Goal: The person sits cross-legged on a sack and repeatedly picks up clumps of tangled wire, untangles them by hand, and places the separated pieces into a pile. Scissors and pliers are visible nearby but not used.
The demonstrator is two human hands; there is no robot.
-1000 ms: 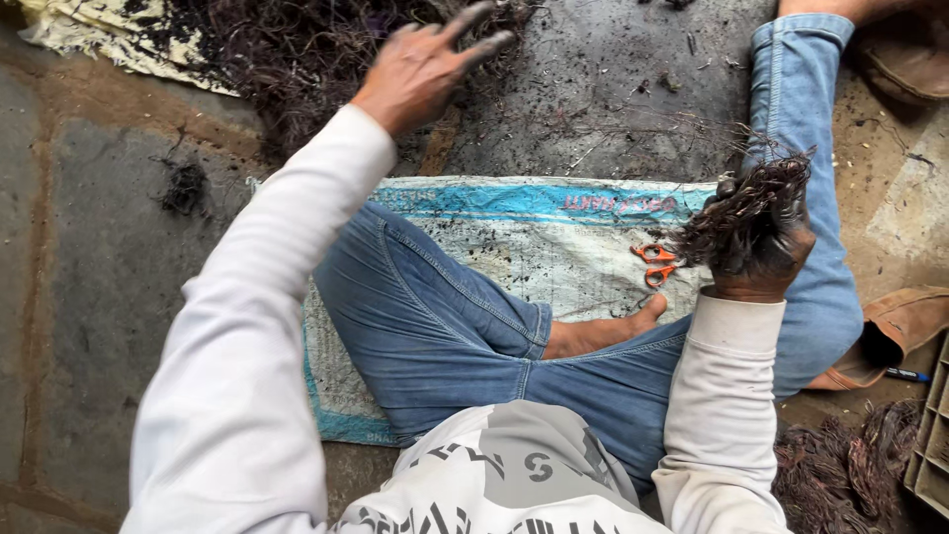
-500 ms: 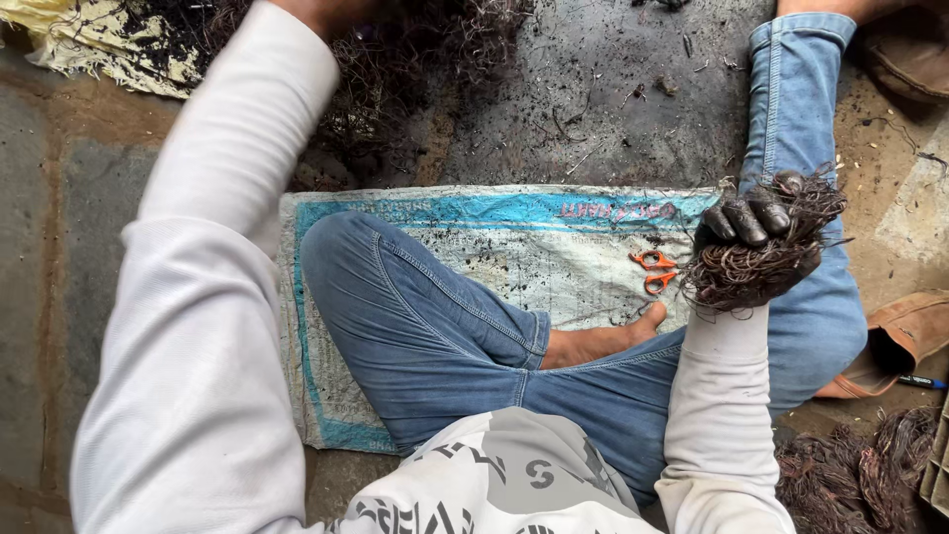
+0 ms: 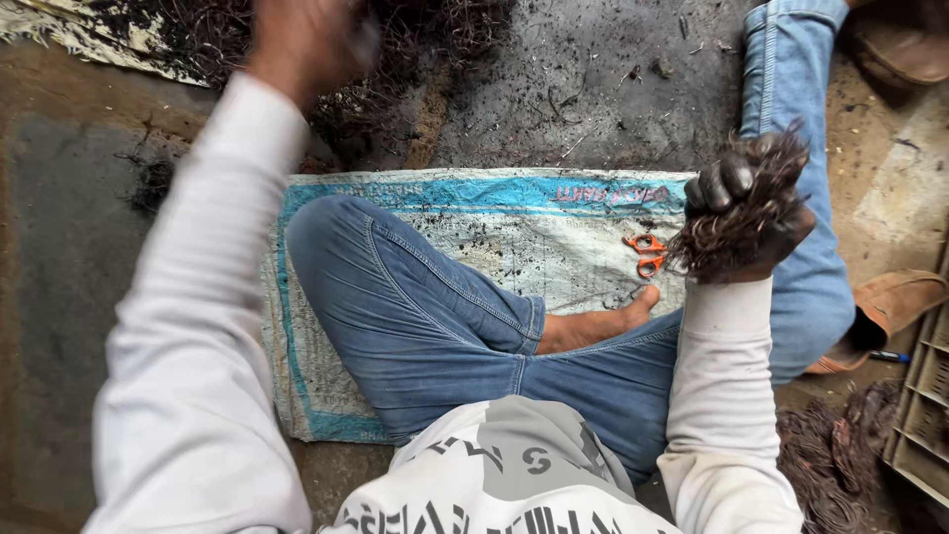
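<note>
- Wiry fibre bundle point(image 3: 736, 232), dark brown and frizzy, sits clenched in the right hand point(image 3: 746, 213); fingers are wrapped tight around it, blackened with grime, and strands stick out above and below the fist.
- That bundle is held up over the right edge of the woven sack mat point(image 3: 474, 222), just beside the knee of the stretched-out leg in blue jeans point(image 3: 801, 178).
- Left hand point(image 3: 306, 40) is way up past the far edge of the mat, over a heap of the same dark tangled fibre point(image 3: 435, 40). It's pure motion blur, so can't tell if it's spread or gripping anything.
- Orange-handled scissors point(image 3: 645, 254) lie on the mat, right under the bundle and touching nothing but the mat.
- Bare foot point(image 3: 593, 324) of the folded leg rests on the mat, toes near the scissors.
- Off the mat's right side: a tan sandal point(image 3: 890, 307), then a grey plastic crate point(image 3: 924, 405), and a pile of coiled reddish-brown fibre point(image 3: 840, 465) in front of the crate.
- Floor beyond the mat is dark concrete point(image 3: 613, 99) sprinkled with bits of fibre.
</note>
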